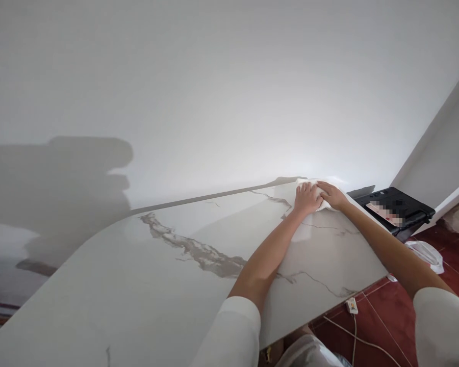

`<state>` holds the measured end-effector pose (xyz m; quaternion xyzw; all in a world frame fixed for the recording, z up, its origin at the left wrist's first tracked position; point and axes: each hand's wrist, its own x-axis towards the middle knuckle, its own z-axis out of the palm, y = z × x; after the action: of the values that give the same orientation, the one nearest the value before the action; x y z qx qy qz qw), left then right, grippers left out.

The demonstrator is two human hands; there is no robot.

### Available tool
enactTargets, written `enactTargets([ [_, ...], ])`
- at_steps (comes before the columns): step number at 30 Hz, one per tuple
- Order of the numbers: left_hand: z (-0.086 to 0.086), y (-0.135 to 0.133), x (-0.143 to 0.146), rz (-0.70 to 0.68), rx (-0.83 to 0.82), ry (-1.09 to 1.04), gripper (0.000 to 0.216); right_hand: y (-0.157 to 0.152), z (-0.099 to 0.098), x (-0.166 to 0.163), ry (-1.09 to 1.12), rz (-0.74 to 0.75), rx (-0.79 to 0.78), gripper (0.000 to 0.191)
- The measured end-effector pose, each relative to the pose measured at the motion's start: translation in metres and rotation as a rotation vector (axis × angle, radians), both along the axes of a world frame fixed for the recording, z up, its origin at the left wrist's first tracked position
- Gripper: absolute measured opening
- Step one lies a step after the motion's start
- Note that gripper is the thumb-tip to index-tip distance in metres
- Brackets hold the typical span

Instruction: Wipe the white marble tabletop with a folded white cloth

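Note:
Both my hands rest on a white cloth [324, 205] at the far right corner of a white marble-patterned table [168, 275]. My left hand [306, 198] lies on the cloth with its fingers curled down onto it. My right hand [332, 194] presses flat on the same cloth just to the right, fingers together. Most of the cloth is hidden under the hands. Both arms stretch out across the tabletop in white sleeves.
A black device [396, 209] sits just beyond the table's right corner. A white wall runs behind the table. On the red tiled floor [390, 316] lie a white power strip [352, 305] with its cable and a clear plastic bag [426, 254].

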<state>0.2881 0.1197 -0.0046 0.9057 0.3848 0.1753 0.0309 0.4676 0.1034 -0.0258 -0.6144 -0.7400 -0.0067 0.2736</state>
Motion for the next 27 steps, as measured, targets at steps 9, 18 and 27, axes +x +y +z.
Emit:
enactTargets([
  [9, 0.001, 0.028, -0.024, 0.041, 0.003, 0.011, 0.052, 0.033, 0.005, -0.030, -0.060, 0.004, -0.024, 0.052],
  [18, 0.001, 0.016, -0.049, 0.104, 0.042, 0.063, 0.054, 0.032, 0.002, -0.051, -0.106, 0.077, -0.042, 0.054],
  [27, 0.005, -0.017, -0.043, 0.154, -0.009, 0.117, 0.060, 0.013, -0.002, -0.032, -0.043, 0.252, -0.058, 0.055],
])
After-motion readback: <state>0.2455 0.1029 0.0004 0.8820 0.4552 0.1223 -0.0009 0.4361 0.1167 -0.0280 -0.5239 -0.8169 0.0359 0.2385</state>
